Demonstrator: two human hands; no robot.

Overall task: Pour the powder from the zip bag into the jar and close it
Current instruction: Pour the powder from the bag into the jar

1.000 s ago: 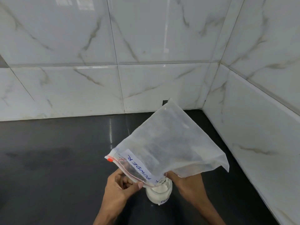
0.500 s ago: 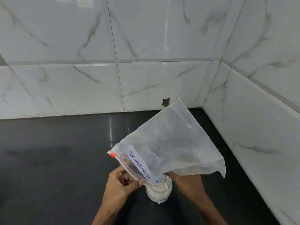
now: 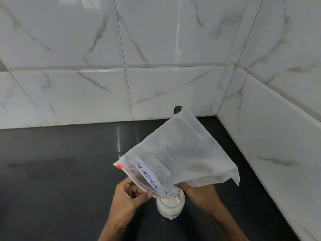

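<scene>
A zip bag (image 3: 178, 153) tips into a jar (image 3: 171, 208) holding white powder (image 3: 169, 200) on the worktop (image 3: 52, 171). The left hand (image 3: 132, 193) has its grip pinched on the zip edge. The right hand (image 3: 199, 192) is hidden beneath the bag, so its grip cannot be told.

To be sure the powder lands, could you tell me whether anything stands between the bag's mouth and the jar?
Nothing visible does: the mouth of the bag hangs over the open jar, and the left hand only pinches its zip edge.

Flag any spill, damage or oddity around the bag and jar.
No spill shows: the clear plastic zip bag tips mouth-down over the small clear jar, the dark countertop round it powder-free. Only a dark notch in the white wall tile looks odd.
</scene>
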